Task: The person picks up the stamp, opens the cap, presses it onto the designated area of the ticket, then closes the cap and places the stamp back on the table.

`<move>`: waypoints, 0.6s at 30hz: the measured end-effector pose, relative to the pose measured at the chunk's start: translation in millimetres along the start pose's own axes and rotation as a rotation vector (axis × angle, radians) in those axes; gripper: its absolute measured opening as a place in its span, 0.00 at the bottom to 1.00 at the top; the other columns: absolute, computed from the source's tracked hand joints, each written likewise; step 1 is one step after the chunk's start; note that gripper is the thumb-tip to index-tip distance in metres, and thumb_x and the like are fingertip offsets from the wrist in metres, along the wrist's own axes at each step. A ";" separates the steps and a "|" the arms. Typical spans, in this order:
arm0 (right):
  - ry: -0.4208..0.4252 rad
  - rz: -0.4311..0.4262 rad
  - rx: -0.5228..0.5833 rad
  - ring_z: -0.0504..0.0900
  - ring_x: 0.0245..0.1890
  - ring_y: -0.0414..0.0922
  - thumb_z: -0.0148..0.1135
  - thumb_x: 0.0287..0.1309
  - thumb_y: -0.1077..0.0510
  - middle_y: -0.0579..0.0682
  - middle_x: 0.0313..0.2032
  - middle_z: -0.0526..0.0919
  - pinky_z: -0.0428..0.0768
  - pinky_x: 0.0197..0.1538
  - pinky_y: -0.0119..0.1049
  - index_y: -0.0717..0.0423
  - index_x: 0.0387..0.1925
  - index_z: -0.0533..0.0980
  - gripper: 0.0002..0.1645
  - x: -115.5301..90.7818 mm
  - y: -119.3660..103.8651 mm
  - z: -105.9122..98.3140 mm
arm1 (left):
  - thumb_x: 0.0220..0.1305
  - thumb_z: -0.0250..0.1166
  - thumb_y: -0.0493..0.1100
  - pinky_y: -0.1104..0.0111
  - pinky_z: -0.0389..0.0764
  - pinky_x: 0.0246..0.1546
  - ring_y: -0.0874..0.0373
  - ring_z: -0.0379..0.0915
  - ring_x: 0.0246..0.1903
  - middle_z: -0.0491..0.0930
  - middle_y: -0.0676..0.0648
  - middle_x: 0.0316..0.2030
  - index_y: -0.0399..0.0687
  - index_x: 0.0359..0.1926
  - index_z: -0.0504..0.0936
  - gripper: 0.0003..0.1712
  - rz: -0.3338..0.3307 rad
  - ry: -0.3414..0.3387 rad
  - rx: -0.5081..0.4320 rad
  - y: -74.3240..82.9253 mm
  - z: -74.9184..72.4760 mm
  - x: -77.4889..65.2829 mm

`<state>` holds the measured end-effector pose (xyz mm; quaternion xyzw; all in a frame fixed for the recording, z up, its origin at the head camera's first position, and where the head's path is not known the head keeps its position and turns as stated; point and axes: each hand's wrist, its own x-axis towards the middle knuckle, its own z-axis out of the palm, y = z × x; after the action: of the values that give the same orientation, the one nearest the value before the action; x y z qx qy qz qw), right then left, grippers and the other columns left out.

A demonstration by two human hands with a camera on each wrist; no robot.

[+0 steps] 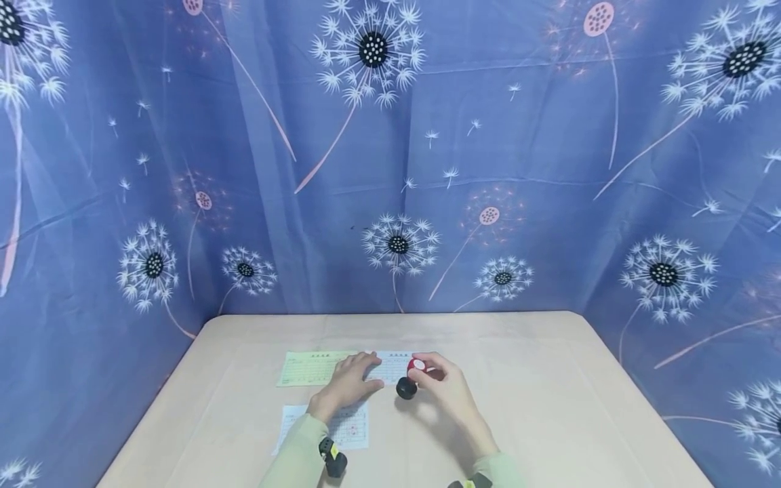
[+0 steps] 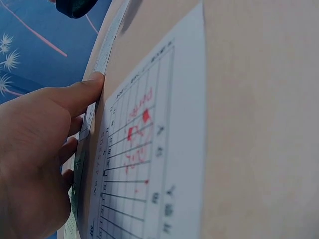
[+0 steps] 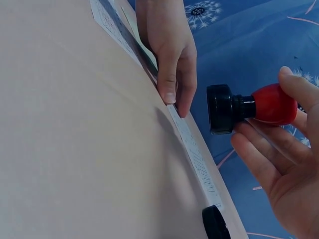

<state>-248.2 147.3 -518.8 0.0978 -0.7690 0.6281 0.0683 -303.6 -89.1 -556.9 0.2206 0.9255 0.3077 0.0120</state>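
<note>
A pale counter [image 1: 549, 400] stands against blue dandelion-print cloth [image 1: 342, 224], bearing a green sheet [image 1: 302, 369], a pale blue sheet [image 1: 393, 369] and, nearer the person, a white sheet [image 2: 149, 139] with red marks. The left hand [image 1: 349, 381], its thumb spread from loosely bent fingers, touches the pale blue sheet's left end. The right hand [image 1: 450, 393] pinches the red handle of a black-based stamp [image 3: 244, 107], raised clear of the counter near that sheet.
</note>
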 end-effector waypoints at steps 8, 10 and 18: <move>-0.001 -0.010 -0.037 0.87 0.33 0.51 0.72 0.57 0.56 0.56 0.41 0.86 0.87 0.40 0.30 0.53 0.52 0.81 0.20 5.9 -2.2 -9.4 | 0.66 0.62 0.59 0.42 0.51 0.74 0.39 0.57 0.71 0.66 0.42 0.71 0.49 0.66 0.73 0.33 -0.021 -0.027 -0.014 4.5 -3.4 0.1; 0.002 -0.014 -0.049 0.87 0.32 0.49 0.73 0.57 0.55 0.54 0.40 0.86 0.86 0.39 0.29 0.53 0.52 0.82 0.21 7.1 -2.6 -11.5 | 0.66 0.62 0.58 0.40 0.50 0.74 0.38 0.56 0.71 0.66 0.41 0.71 0.48 0.66 0.73 0.32 -0.024 -0.028 -0.025 5.4 -5.0 -1.2; 0.053 -0.020 -0.104 0.87 0.30 0.48 0.74 0.55 0.56 0.53 0.38 0.87 0.84 0.38 0.27 0.51 0.51 0.82 0.20 11.8 -1.3 -23.0 | 0.67 0.62 0.55 0.42 0.47 0.76 0.39 0.54 0.73 0.64 0.42 0.72 0.49 0.67 0.72 0.31 -0.047 -0.043 -0.035 7.7 -6.4 -3.8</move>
<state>-259.7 168.8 -510.2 0.0852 -0.7976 0.5888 0.0999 -298.1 -88.8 -547.6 0.2052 0.9244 0.3185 0.0429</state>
